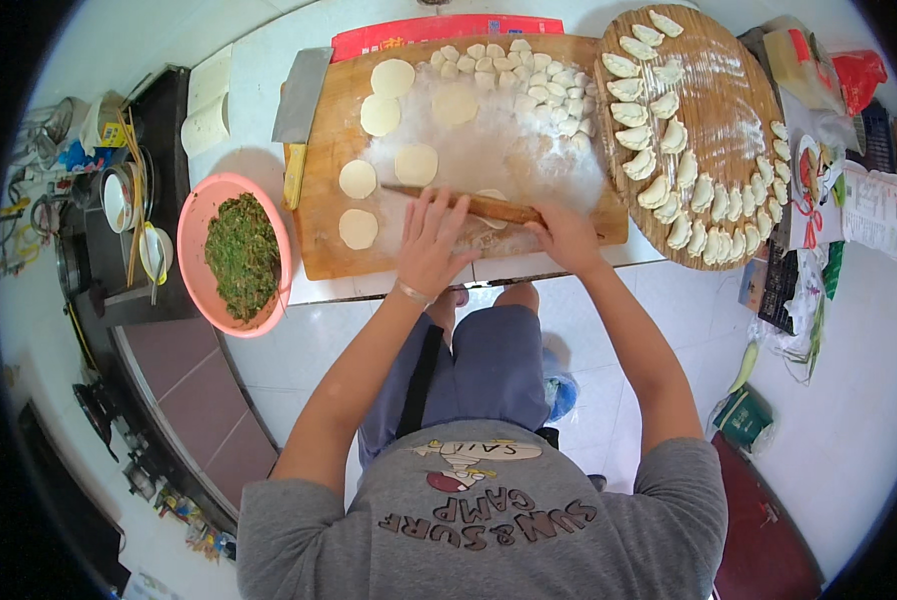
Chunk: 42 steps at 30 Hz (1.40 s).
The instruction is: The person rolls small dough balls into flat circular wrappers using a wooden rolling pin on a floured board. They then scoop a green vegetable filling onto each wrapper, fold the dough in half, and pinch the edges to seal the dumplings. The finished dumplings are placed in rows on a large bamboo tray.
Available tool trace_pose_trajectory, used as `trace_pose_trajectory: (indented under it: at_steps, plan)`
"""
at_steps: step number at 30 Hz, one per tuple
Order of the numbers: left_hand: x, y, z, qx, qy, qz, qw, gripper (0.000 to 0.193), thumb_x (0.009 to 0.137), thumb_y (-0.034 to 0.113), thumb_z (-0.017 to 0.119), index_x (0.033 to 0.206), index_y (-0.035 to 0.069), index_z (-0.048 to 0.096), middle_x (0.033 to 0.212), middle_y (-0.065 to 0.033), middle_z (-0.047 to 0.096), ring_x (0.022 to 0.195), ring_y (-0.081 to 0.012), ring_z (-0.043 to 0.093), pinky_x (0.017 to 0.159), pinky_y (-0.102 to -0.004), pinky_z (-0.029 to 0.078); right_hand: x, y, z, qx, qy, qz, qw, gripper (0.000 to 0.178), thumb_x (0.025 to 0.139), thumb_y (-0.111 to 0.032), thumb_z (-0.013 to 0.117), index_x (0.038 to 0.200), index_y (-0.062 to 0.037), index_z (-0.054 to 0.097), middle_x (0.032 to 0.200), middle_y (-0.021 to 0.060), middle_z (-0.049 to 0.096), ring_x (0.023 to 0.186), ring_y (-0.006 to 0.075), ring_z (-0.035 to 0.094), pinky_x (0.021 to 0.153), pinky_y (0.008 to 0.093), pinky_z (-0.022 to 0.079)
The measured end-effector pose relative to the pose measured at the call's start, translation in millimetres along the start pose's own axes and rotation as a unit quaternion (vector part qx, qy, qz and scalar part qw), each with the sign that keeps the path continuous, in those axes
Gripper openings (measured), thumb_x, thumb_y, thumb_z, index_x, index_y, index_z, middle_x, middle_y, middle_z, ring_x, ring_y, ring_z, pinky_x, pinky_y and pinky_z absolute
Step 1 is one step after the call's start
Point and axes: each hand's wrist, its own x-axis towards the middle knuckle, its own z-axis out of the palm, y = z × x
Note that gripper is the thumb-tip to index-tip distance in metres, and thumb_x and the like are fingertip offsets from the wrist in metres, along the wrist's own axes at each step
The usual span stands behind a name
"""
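My left hand (434, 240) lies with its fingers stretched and spread across the left part of a wooden rolling pin (506, 209). At the pin's right end my right hand (566, 238) is closed on it. A dough wrapper (491, 222) shows partly from under the pin; the rest of it is hidden. Beneath is a floured wooden cutting board (319, 255). Several flat round wrappers, among them one wrapper (416, 164) just beyond my left hand, lie on it. Small dough pieces (554, 85) are grouped at the board's far right.
A cleaver (303, 97) lies along the board's left edge. Left of it stands a pink bowl (188, 250) of green filling (242, 255). On the right, a round wooden board (734, 95) carries several folded dumplings (633, 114). Bags and packages (879, 215) crowd the far right.
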Motion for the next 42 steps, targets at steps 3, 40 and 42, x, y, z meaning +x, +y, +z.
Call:
trace_pose_trajectory:
  at_steps: [3, 40, 42]
  plan:
    - [21.5, 4.0, 2.5, -0.027, 0.083, 0.074, 0.993, 0.068, 0.072, 0.023, 0.071, 0.134, 0.008, 0.046, 0.134, -0.0163, 0.045, 0.122, -0.0372, 0.043, 0.102, -0.0479, 0.035, -6.0, -7.0, -5.1, 0.137, 0.034, 0.065, 0.988, 0.025, 0.090, -0.025, 0.058, 0.101, -0.0032, 0.061, 0.081, 0.0148, 0.062, 0.074, 0.0339, 0.060, 0.066, 0.0404, 0.048]
    - [17.7, -46.3, 11.1, 0.138, 0.005, -0.131, 0.982, 0.066, 0.091, 0.038, 0.045, 0.147, 0.008, 0.025, 0.151, -0.0169, 0.024, 0.139, -0.0396, 0.017, 0.112, -0.0527, 0.014, 43.5, -33.4, 21.2, -0.141, 0.108, -0.059, 0.982, 0.062, 0.084, -0.036, 0.059, 0.137, -0.0122, 0.040, 0.144, 0.0173, 0.033, 0.129, 0.0373, 0.035, 0.104, 0.0483, 0.031]
    - [-11.2, -39.4, 10.9, 0.109, -0.015, -0.124, 0.986, 0.065, 0.092, 0.039, 0.044, 0.147, 0.007, 0.025, 0.152, -0.0180, 0.022, 0.139, -0.0407, 0.017, 0.112, -0.0526, 0.013, 38.7, -36.9, 18.5, -0.147, 0.071, -0.061, 0.985, 0.065, 0.084, -0.036, 0.059, 0.140, -0.0128, 0.038, 0.148, 0.0174, 0.028, 0.132, 0.0384, 0.031, 0.106, 0.0492, 0.028]
